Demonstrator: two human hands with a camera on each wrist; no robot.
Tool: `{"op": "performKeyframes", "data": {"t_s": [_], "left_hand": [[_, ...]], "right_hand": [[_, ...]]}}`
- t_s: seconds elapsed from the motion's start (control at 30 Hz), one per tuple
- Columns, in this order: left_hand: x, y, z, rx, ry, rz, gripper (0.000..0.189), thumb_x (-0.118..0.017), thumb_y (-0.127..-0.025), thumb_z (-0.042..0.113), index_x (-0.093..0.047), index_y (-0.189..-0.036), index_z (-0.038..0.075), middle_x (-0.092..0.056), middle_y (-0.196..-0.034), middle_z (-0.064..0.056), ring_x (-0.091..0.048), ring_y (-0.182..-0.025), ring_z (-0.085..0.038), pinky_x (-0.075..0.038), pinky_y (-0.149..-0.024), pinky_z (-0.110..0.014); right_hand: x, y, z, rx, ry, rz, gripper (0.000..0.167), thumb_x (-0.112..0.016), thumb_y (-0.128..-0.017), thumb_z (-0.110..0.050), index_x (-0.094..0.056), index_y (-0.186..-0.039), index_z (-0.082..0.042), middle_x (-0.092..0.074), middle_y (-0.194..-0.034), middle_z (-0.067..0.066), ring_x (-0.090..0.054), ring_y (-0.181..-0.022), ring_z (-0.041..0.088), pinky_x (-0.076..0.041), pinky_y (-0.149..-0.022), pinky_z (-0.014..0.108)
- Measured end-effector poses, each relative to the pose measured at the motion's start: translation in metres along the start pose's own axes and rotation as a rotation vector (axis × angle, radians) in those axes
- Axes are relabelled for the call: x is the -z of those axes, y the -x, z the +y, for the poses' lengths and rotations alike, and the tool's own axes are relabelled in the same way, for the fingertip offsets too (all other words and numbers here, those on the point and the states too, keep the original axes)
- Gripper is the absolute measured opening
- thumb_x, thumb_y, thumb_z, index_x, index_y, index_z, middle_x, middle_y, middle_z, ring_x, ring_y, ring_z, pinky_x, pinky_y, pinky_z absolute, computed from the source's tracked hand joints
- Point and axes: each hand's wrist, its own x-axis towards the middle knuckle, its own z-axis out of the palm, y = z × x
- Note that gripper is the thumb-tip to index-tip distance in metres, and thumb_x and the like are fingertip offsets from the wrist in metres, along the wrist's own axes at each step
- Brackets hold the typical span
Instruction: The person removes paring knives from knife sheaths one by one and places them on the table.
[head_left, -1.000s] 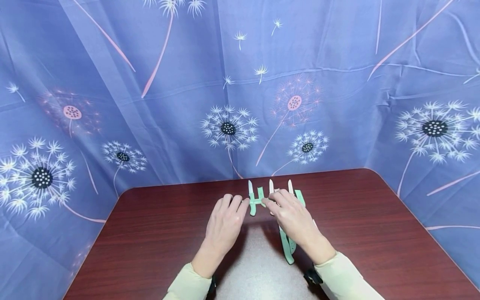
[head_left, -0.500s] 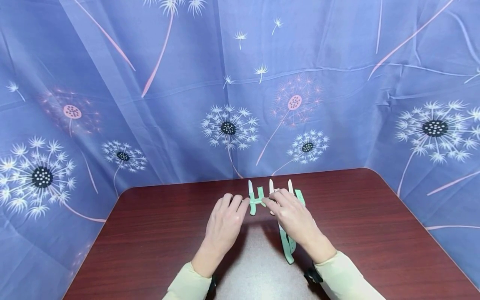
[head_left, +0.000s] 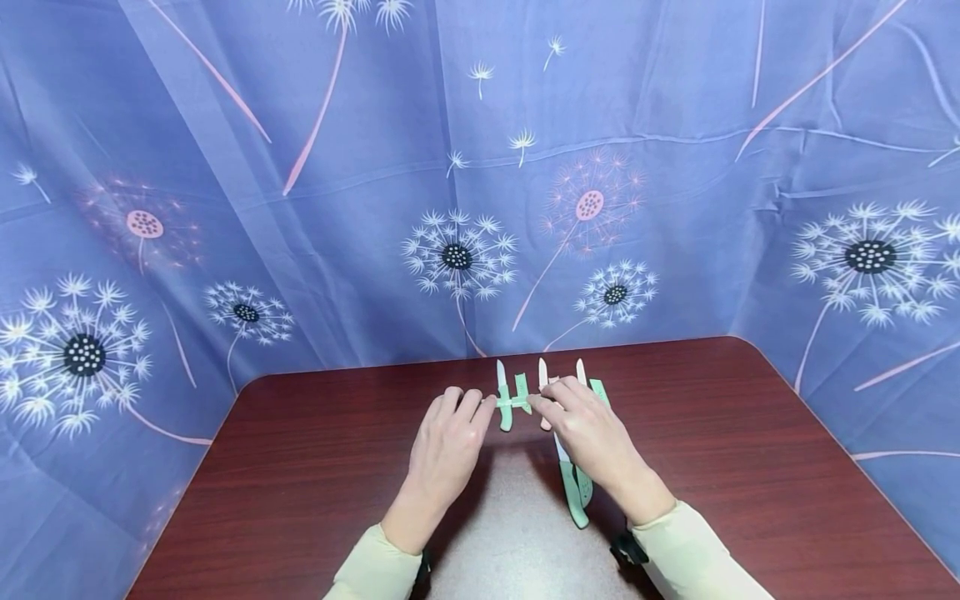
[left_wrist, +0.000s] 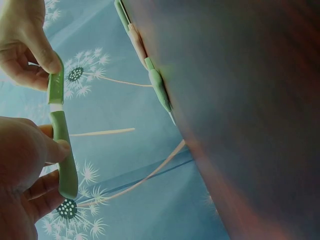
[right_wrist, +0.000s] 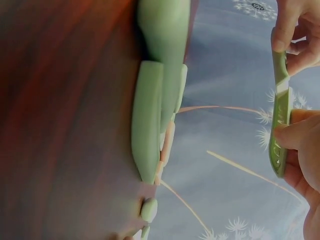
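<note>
My left hand (head_left: 448,442) grips the green handle (left_wrist: 65,165) of a small knife, thumb on its side. With my right hand (head_left: 588,429) I pinch the green sheath (right_wrist: 280,132) over the blade. A short strip of white blade (left_wrist: 56,107) shows between handle and sheath; the rest is hidden inside. The knife is held crosswise above the table. Beyond it lies another green-handled knife (head_left: 505,408) with a bare blade, and a green sheath (head_left: 521,384) beside that.
A pink knife (head_left: 543,372) and a further white blade (head_left: 581,372) lie to the right, partly behind my right hand, near another green sheath (head_left: 597,390). A larger green-handled knife (head_left: 573,496) and its sheath (head_left: 586,490) lie nearer me on the dark red table (head_left: 322,467).
My left hand has shifted slightly left and my right hand slightly right. A bit of white blade now shows between handle and sheath in the head view.
</note>
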Motion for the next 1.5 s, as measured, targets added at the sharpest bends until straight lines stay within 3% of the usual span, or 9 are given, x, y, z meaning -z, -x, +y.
{"op": "performKeyframes", "data": {"t_s": [0.7, 1.5], "left_hand": [[-0.0019, -0.0002, -0.0006, -0.015, 0.009, 0.043, 0.032, -0.049, -0.101, 0.007, -0.078, -0.113, 0.006, -0.063, -0.097, -0.005, -0.056, -0.084, -0.027, -0.051, -0.069, -0.033], [0.0014, -0.0005, -0.0006, -0.004, 0.029, 0.041, 0.036, -0.044, -0.104, 0.006, -0.079, -0.112, 0.005, -0.064, -0.096, -0.006, -0.055, -0.083, -0.027, -0.049, -0.067, -0.032]], "right_hand": [[-0.0002, 0.0023, 0.0033, 0.0, -0.012, -0.004, 0.043, -0.077, -0.078, 0.018, -0.077, -0.114, -0.004, -0.065, -0.098, 0.004, -0.061, -0.093, 0.023, -0.057, -0.077, 0.035], [-0.0004, 0.005, 0.0044, -0.014, -0.026, -0.015, 0.047, -0.075, -0.076, 0.023, -0.077, -0.115, -0.004, -0.067, -0.101, 0.004, -0.063, -0.098, 0.024, -0.058, -0.08, 0.037]]}}
